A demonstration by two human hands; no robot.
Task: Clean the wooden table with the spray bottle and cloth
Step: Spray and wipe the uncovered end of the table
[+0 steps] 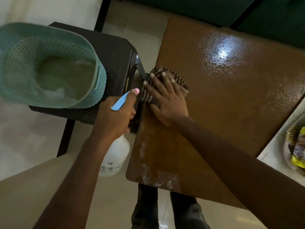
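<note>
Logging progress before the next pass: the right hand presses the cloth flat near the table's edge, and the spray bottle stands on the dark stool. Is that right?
Not quite. The spray bottle is not on the dark stool; the left hand grips it beside the wooden table. The right hand does press the cloth flat near that table's edge. The head view shows this.

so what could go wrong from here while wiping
1. The cloth sits right at the table edge under the flat right hand. A push further that way could drop it or sweep liquid onto the floor.
2. The left hand holds the spray bottle off the table, beside the stool. A squeeze there might wet the stool instead.
</note>
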